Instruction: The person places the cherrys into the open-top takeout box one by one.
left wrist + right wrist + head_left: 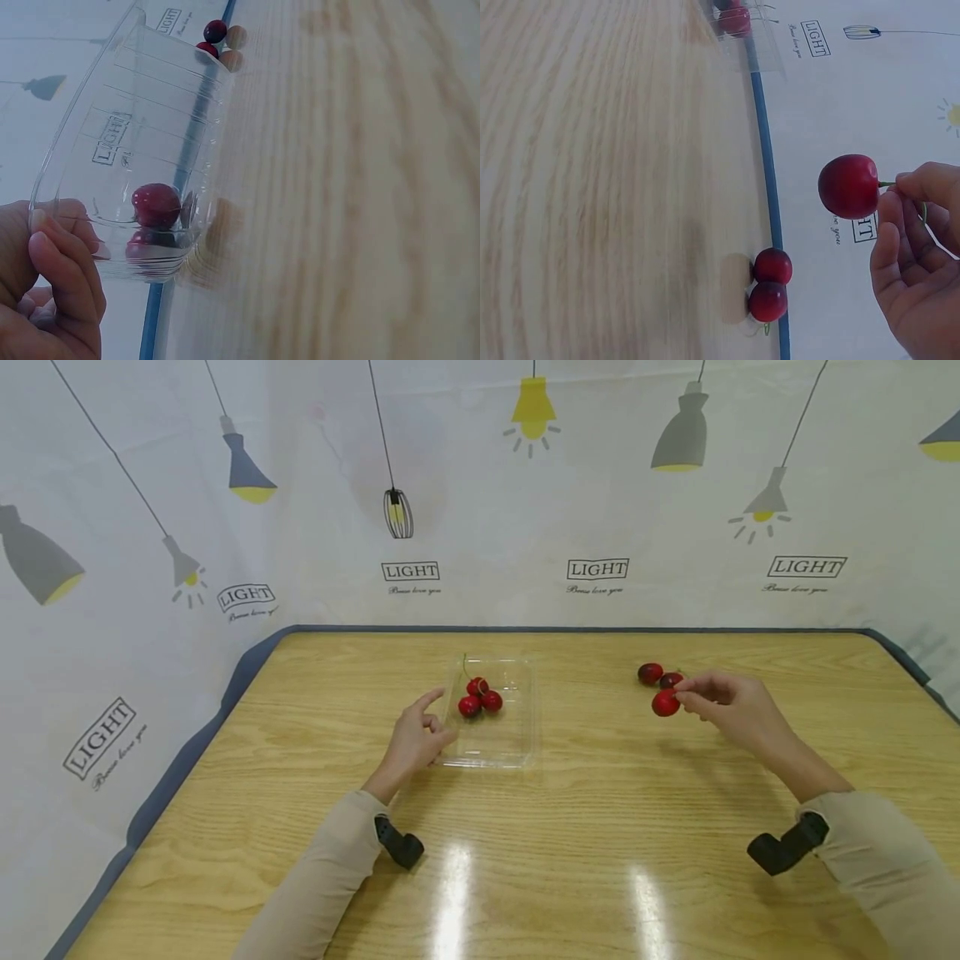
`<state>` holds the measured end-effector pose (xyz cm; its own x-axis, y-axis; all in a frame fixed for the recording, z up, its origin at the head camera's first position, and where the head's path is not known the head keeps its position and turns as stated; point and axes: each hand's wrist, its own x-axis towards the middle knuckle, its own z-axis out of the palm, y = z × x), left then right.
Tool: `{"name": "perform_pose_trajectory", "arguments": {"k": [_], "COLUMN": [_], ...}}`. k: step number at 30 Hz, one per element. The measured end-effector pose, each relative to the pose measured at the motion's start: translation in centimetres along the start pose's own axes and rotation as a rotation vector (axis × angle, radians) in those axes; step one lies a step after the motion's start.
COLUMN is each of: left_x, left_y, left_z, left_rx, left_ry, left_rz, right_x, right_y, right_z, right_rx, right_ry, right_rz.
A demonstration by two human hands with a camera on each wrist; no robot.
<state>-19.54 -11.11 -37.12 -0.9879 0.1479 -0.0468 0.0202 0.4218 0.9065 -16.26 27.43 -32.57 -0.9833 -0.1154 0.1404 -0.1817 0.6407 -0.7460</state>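
In the head view, my right hand (731,706) pinches a red cherry (665,702) by its stem; the right wrist view shows the cherry (848,187) hanging off the table from thumb and fingertips. Two more dark red cherries (771,285) lie together on the table beneath. My left hand (415,737) holds the left rim of a clear plastic container (502,753); in the left wrist view the fingers (66,270) curl at the rim. Three cherries (480,697) sit clustered inside the container, one with a stem pointing up.
A wooden table (570,827) spreads under both hands, with a dark blue border (562,628) along its far edge. Behind it hangs a white sheet (480,468) printed with lamps. Both wrists wear black camera mounts (787,845).
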Motion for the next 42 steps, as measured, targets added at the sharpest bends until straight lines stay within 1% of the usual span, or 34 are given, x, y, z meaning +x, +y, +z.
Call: {"name": "perform_pose_trajectory", "arguments": {"k": [13, 22, 30, 38, 42], "left_x": [0.0, 0.0, 0.1, 0.1, 0.1], "left_y": [0.0, 0.0, -0.1, -0.1, -0.2], "left_z": [0.0, -0.2, -0.2, -0.1, -0.2], "left_rx": [-0.003, 0.005, 0.028, 0.027, 0.015], "left_ry": [-0.007, -0.008, -0.008, 0.001, -0.004], "left_rz": [0.002, -0.003, 0.002, 0.001, -0.002], "right_x": [1.3, 2.3, 3.5, 4.2, 4.6], "right_y": [-1.5, -3.0, -4.3, -5.4, -5.7], "right_z": [0.8, 1.6, 2.9, 4.3, 5.0], "right_rx": [0.028, 0.078, 0.126, 0.064, 0.055], "right_ry": [-0.012, -0.052, -0.098, -0.125, -0.132], "right_rz": [-0.097, -0.11, -0.125, -0.142, -0.156]}}
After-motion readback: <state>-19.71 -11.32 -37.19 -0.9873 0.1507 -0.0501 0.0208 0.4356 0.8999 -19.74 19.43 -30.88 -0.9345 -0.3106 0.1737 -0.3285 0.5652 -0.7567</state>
